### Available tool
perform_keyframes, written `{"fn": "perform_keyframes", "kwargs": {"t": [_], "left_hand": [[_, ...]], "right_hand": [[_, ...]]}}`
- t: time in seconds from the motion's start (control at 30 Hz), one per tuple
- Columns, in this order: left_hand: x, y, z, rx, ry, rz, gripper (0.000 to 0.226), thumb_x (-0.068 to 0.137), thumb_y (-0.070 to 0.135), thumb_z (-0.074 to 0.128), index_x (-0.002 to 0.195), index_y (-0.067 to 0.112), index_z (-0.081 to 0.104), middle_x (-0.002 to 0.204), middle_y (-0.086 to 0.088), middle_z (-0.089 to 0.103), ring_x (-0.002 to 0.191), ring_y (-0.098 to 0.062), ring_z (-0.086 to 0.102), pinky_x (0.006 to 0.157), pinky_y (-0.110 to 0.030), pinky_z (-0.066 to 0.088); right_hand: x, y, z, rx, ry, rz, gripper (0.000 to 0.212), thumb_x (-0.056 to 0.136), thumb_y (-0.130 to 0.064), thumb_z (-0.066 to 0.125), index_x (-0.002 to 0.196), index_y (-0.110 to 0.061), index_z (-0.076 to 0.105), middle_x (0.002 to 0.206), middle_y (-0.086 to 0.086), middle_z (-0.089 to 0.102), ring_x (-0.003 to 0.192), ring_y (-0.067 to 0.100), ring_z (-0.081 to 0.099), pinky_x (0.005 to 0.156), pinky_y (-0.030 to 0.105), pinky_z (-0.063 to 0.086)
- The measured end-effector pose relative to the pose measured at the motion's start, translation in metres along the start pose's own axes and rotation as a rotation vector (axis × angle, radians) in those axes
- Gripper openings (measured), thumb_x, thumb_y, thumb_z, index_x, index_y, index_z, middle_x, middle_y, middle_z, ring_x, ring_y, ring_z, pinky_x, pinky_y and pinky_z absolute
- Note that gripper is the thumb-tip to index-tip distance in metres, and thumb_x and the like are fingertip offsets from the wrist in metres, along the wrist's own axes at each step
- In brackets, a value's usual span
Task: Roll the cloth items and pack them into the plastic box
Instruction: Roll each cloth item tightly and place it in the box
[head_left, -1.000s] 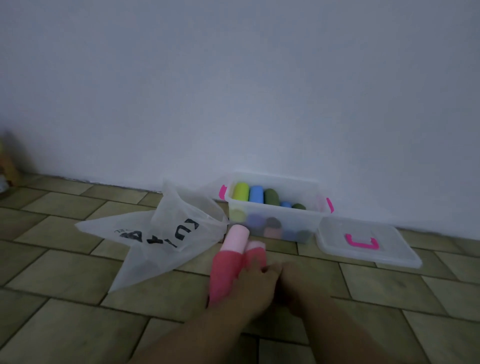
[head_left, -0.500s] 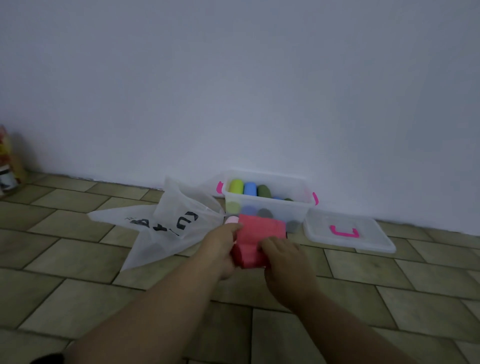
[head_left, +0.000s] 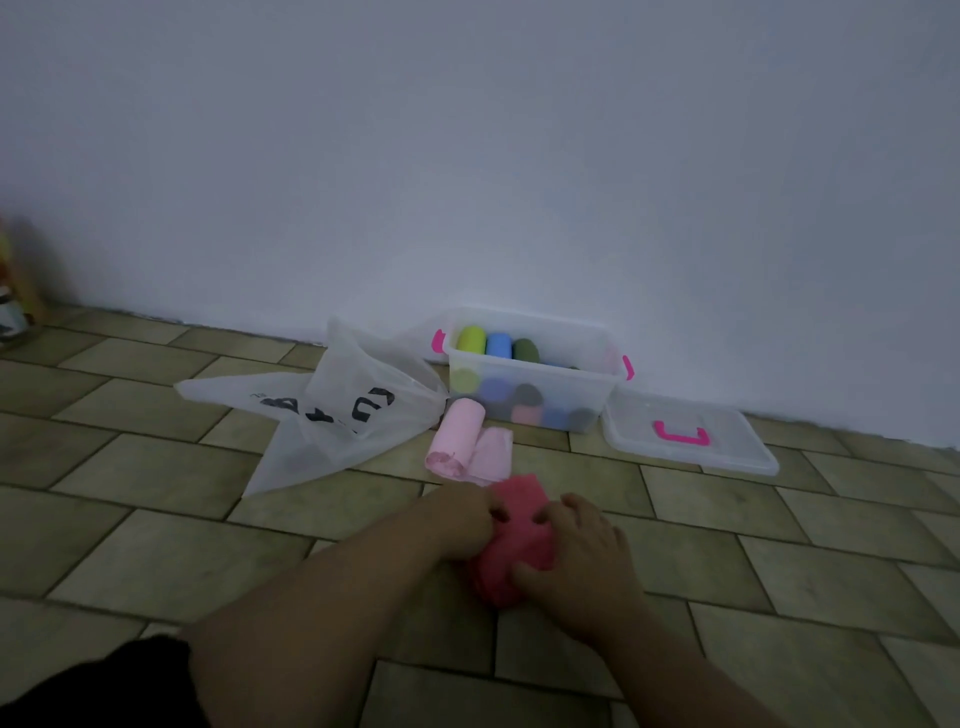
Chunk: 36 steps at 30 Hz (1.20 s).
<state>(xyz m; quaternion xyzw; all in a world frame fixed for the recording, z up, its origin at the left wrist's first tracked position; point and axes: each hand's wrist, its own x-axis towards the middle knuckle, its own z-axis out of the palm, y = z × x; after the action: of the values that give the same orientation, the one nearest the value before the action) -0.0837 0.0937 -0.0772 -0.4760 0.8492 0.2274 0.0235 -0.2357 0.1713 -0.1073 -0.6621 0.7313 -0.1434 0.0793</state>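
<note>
Red cloth (head_left: 519, 540): one; soft, matte, bunched into a thick lump; lies on the floor (head_left: 156, 545) between the two hands, well short of the floor's edge along the wall.
Left hand (head_left: 460, 517): fingers curled into the left side of the red cloth, gripping it.
Right hand (head_left: 582, 551): fingers curled over the right side of the red cloth, thumb under its near end, gripping it.
Pink cloth (head_left: 457, 434): one; pale, mostly wound into a cylinder with a flat loose flap at its right; lies on the floor between the red cloth and the box.
Plastic box (head_left: 592, 343): one; clear, rectangular, pink side handles; open, stands at the floor's edge against the wall.
Rolls in box: three in the top row, yellow-green (head_left: 471, 340), blue (head_left: 498, 345), dark green (head_left: 525, 349); more show blurred through the front wall, number unclear.
Lid (head_left: 727, 441): one; clear, flat, pink handle; lies on the floor just right of the box.
Plastic bag (head_left: 332, 421): one; translucent white, crumpled, black lettering; left of the box and the pink cloth.
Floor: dull green rectangular tiles.
Container (head_left: 13, 306): one; blurred, at the left by the wall.
</note>
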Motion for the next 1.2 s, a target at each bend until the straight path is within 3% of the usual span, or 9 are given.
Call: {"fn": "perform_keyframes", "kwargs": {"t": [0.07, 0.13, 0.27, 0.57, 0.67, 0.73, 0.83, 0.97, 1.2], "left_hand": [[0.004, -0.001, 0.003, 0.142, -0.057, -0.003, 0.039, 0.094, 0.013, 0.049, 0.132, 0.02, 0.054, 0.132, -0.008, 0.054, 0.112, -0.023, 0.055, 0.093, -0.031, 0.042], [0.006, 0.001, 0.007, 0.223, -0.103, -0.011, 0.041, 0.09, 0.01, 0.056, 0.131, 0.015, 0.054, 0.132, -0.01, 0.053, 0.115, -0.025, 0.053, 0.099, -0.035, 0.041], [0.008, 0.001, 0.011, 0.304, -0.143, -0.002, 0.041, 0.095, 0.012, 0.049, 0.136, 0.014, 0.049, 0.14, -0.01, 0.047, 0.122, -0.025, 0.048, 0.104, -0.036, 0.036], [0.006, -0.002, 0.011, 0.361, -0.157, 0.057, 0.054, 0.098, 0.016, 0.041, 0.148, 0.029, 0.027, 0.159, 0.001, 0.013, 0.143, -0.023, 0.02, 0.115, -0.038, 0.017], [0.008, 0.0, 0.009, 0.394, -0.184, 0.045, 0.054, 0.098, 0.015, 0.04, 0.148, 0.03, 0.024, 0.16, 0.001, 0.009, 0.144, -0.024, 0.017, 0.115, -0.039, 0.017], [0.009, 0.0, 0.009, 0.396, -0.187, 0.039, 0.054, 0.098, 0.016, 0.039, 0.148, 0.031, 0.024, 0.16, 0.002, 0.009, 0.144, -0.025, 0.017, 0.116, -0.04, 0.017], [0.011, -0.002, 0.011, 0.417, -0.193, 0.036, 0.054, 0.098, 0.017, 0.039, 0.148, 0.032, 0.023, 0.16, 0.002, 0.008, 0.144, -0.025, 0.018, 0.116, -0.041, 0.018], [0.013, -0.004, 0.012, 0.407, -0.184, 0.043, 0.053, 0.098, 0.017, 0.037, 0.147, 0.032, 0.026, 0.159, 0.002, 0.01, 0.143, -0.023, 0.021, 0.114, -0.041, 0.022], [0.015, -0.01, 0.017, 0.342, -0.137, 0.031, 0.054, 0.095, 0.013, 0.039, 0.144, 0.036, 0.033, 0.159, 0.006, 0.013, 0.142, -0.024, 0.022, 0.116, -0.045, 0.021]], "right_hand": [[0.002, -0.012, 0.009, -0.006, -0.109, 0.144, 0.109, 0.046, -0.092, 0.04, 0.14, -0.04, 0.022, 0.154, 0.005, 0.017, 0.14, 0.028, 0.018, 0.109, 0.052, 0.02], [0.007, -0.023, 0.016, -0.047, -0.18, 0.156, 0.116, 0.041, -0.096, 0.04, 0.141, -0.044, 0.013, 0.156, 0.008, 0.011, 0.142, 0.034, 0.012, 0.11, 0.056, 0.018], [0.009, -0.029, 0.017, -0.076, -0.194, 0.147, 0.099, 0.051, -0.084, 0.052, 0.137, -0.045, 0.025, 0.15, 0.011, 0.024, 0.136, 0.037, 0.022, 0.109, 0.053, 0.027], [-0.019, -0.014, 0.006, -0.23, -0.007, 0.029, 0.073, 0.054, -0.081, 0.037, 0.109, -0.036, 0.052, 0.125, 0.005, 0.049, 0.108, 0.023, 0.04, 0.092, 0.038, 0.027], [-0.016, -0.016, 0.005, -0.249, -0.131, 0.038, 0.08, 0.053, -0.083, 0.037, 0.117, -0.038, 0.047, 0.136, 0.006, 0.042, 0.12, 0.031, 0.035, 0.099, 0.047, 0.026], [-0.011, -0.01, 0.0, -0.305, -0.262, 0.002, 0.088, 0.052, -0.084, 0.04, 0.128, -0.04, 0.037, 0.15, 0.003, 0.028, 0.138, 0.037, 0.016, 0.106, 0.062, 0.01], [-0.002, -0.001, -0.011, -0.338, -0.379, -0.14, 0.068, 0.071, -0.063, 0.053, 0.13, -0.036, 0.034, 0.148, -0.002, 0.033, 0.143, 0.031, 0.011, 0.107, 0.065, -0.003], [0.007, -0.002, -0.023, -0.35, -0.394, -0.303, 0.056, 0.082, -0.024, 0.054, 0.133, -0.041, 0.037, 0.131, -0.003, 0.049, 0.127, 0.023, 0.04, 0.113, 0.057, 0.007], [0.014, -0.001, -0.04, -0.313, -0.44, -0.4, 0.037, 0.08, -0.02, 0.056, 0.111, -0.038, 0.057, 0.111, -0.007, 0.062, 0.102, 0.019, 0.057, 0.093, 0.034, 0.042]]}}
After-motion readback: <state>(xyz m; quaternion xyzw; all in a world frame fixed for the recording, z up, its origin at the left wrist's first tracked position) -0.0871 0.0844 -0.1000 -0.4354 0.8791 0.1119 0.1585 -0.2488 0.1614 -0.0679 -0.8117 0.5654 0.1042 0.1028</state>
